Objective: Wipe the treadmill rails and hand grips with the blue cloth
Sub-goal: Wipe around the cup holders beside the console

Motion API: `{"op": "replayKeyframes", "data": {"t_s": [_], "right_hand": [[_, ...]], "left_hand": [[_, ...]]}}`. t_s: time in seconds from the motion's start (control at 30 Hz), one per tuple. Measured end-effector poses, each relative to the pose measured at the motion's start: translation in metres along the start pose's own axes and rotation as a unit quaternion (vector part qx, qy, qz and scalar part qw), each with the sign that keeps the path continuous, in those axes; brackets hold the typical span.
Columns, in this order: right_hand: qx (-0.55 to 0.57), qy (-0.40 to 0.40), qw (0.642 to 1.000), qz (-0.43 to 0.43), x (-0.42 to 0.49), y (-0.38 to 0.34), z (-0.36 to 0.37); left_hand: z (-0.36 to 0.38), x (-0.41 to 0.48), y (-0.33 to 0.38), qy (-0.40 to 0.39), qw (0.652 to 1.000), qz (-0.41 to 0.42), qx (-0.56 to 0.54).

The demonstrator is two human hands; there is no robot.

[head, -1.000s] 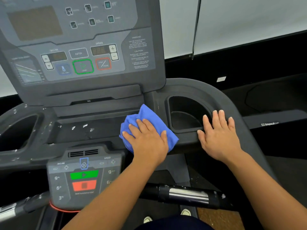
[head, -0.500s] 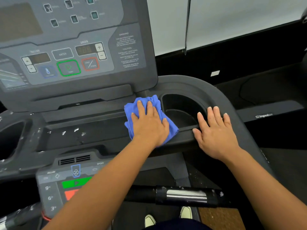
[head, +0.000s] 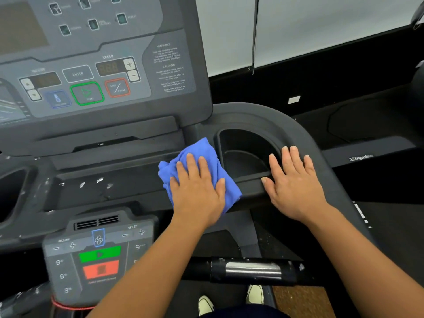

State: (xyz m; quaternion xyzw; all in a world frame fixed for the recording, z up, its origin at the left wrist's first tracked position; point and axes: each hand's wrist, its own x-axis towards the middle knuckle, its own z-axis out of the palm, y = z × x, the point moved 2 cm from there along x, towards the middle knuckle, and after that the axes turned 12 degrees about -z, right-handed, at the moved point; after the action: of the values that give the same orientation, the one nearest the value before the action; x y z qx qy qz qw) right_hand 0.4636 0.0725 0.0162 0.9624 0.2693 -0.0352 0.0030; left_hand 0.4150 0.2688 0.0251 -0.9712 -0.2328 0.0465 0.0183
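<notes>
A crumpled blue cloth lies on the dark treadmill console shelf, just left of the right cup holder. My left hand presses flat on the cloth with fingers spread. My right hand rests flat and bare on the console rim in front of the cup holder. The curved right rail runs past that hand. Lower down, a hand grip bar with a silver sensor plate crosses under my arms.
The tilted display panel with start and stop buttons rises behind the shelf. A lower keypad with green and red keys sits front left. White specks dot the shelf. A second cup holder is at far left.
My left hand slid the cloth from the shelf's front edge up and right toward the cup holder, then back slightly left. My right hand stayed on the rim.
</notes>
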Motion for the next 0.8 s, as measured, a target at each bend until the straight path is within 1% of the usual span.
{"op": "replayKeyframes", "data": {"t_s": [0.1,0.17,0.27,0.37,0.43,0.5,0.57,0.7,0.8], "right_hand": [[0.001,-0.006,1.000,0.003,0.000,0.001,0.000],[0.004,0.005,1.000,0.005,0.000,0.001,0.001],[0.005,0.013,1.000,0.005,0.001,0.001,0.004],[-0.004,0.021,1.000,0.002,0.002,-0.001,0.004],[-0.006,0.016,1.000,0.010,0.002,-0.004,0.002],[-0.006,-0.012,1.000,0.022,0.003,-0.005,-0.001],[-0.002,-0.026,0.999,0.031,0.005,-0.007,-0.004],[0.003,-0.054,0.997,0.049,0.007,-0.012,-0.011],[0.013,-0.066,0.996,0.052,0.013,-0.022,-0.022]], "left_hand": [[-0.004,0.011,-0.024,-0.020,0.997,-0.064,-0.035],[-0.007,0.026,-0.042,-0.060,0.988,-0.129,-0.060],[-0.008,0.035,-0.051,-0.108,0.975,-0.186,-0.047],[-0.007,0.028,-0.037,-0.110,0.977,-0.179,-0.022],[-0.006,0.012,-0.026,-0.092,0.986,-0.142,0.001],[-0.005,-0.003,-0.024,-0.075,0.992,-0.101,0.021],[-0.008,-0.006,-0.034,-0.074,0.993,-0.085,0.027],[-0.019,0.015,-0.058,-0.142,0.977,-0.160,0.011],[-0.017,0.015,-0.043,-0.136,0.975,-0.177,0.011]]}}
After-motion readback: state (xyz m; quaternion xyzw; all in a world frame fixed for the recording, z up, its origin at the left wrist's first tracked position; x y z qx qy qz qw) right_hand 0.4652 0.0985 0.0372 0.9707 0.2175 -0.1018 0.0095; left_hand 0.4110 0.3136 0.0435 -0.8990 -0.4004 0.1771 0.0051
